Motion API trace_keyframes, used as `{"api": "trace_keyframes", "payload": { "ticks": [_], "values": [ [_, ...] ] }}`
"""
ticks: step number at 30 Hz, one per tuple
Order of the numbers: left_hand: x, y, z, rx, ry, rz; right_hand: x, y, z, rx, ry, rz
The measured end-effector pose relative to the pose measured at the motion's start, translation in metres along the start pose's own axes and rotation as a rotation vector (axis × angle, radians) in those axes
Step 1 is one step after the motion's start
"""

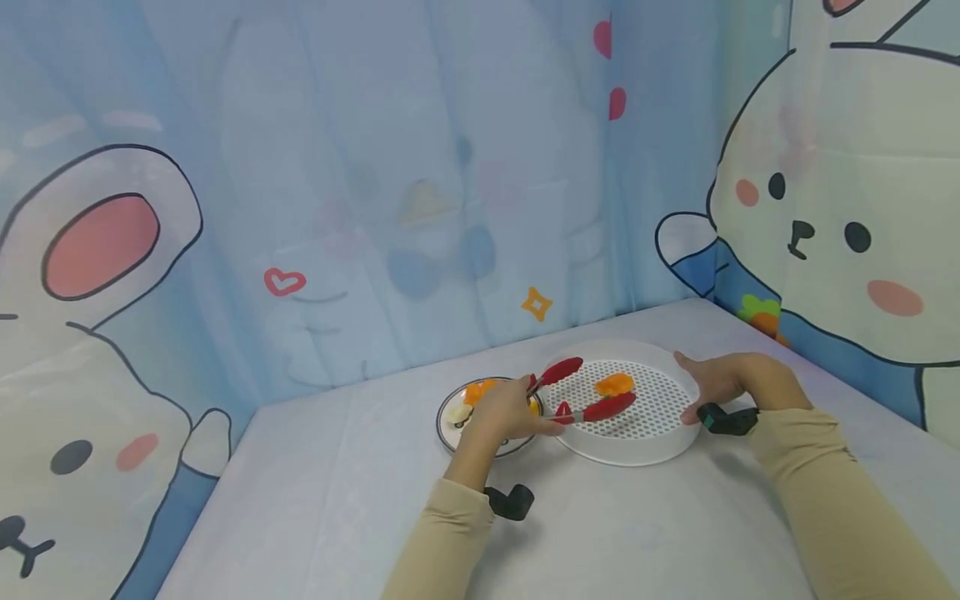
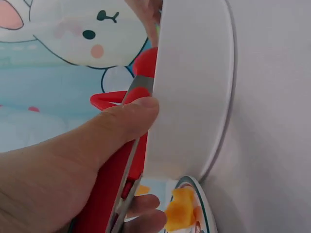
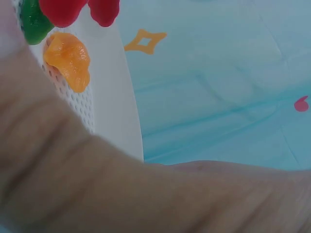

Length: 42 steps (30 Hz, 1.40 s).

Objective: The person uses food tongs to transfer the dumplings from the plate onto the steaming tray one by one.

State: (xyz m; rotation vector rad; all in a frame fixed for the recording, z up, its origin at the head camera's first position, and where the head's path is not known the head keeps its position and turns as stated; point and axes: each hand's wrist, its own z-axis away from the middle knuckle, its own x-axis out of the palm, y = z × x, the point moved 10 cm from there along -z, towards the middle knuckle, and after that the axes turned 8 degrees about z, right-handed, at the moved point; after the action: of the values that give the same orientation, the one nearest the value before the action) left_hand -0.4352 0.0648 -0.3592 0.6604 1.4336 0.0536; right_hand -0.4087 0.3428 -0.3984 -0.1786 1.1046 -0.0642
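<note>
My left hand (image 1: 504, 412) grips red-handled tongs (image 2: 114, 179), the thumb along one arm. Their two red tips (image 1: 610, 407) stand spread over a white round sieve (image 1: 637, 450) with a perforated floor, nothing visible between them. On that floor lies a wrinkled orange piece (image 3: 68, 60), like a small pepper. Beside it, a green piece (image 3: 36, 24) is partly hidden by a red tip. My right hand (image 1: 723, 383) holds the sieve's right wall, thumb toward the far side; in the right wrist view a blurred forearm and hand cover much of the frame.
Left of the sieve stands a dark-rimmed plate (image 1: 442, 429), partly behind my left hand, with orange pieces (image 1: 476, 392) and a pale piece (image 1: 459, 413). The white table (image 1: 360, 500) meets a blue cartoon-print curtain (image 1: 420, 250) at the back and right.
</note>
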Motion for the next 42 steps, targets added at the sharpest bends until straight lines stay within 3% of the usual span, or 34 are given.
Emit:
{"api": "trace_keyframes", "payload": {
  "ticks": [5,12,16,21,26,33,42],
  "values": [
    [-0.01,0.001,0.006,0.041,0.023,-0.019,0.002,-0.005,-0.001,-0.023,-0.021,-0.006],
    [-0.047,-0.004,0.014,0.103,0.067,-0.021,-0.002,-0.004,-0.003,-0.008,-0.012,0.027],
    [-0.061,-0.015,0.019,0.154,0.012,-0.042,-0.005,-0.006,-0.003,-0.025,-0.011,0.018],
    [-0.074,-0.037,0.023,0.189,-0.043,0.015,-0.007,-0.004,-0.003,-0.043,-0.001,0.016],
    [-0.088,-0.071,0.031,0.093,-0.026,0.059,-0.003,-0.007,-0.007,-0.075,-0.023,-0.034],
    [-0.09,-0.106,0.038,-0.063,-0.047,0.002,-0.002,-0.01,-0.003,-0.07,-0.025,-0.044],
    [-0.089,-0.136,0.037,-0.142,-0.023,-0.016,-0.003,-0.01,-0.003,-0.059,-0.009,-0.017]
  ]
}}
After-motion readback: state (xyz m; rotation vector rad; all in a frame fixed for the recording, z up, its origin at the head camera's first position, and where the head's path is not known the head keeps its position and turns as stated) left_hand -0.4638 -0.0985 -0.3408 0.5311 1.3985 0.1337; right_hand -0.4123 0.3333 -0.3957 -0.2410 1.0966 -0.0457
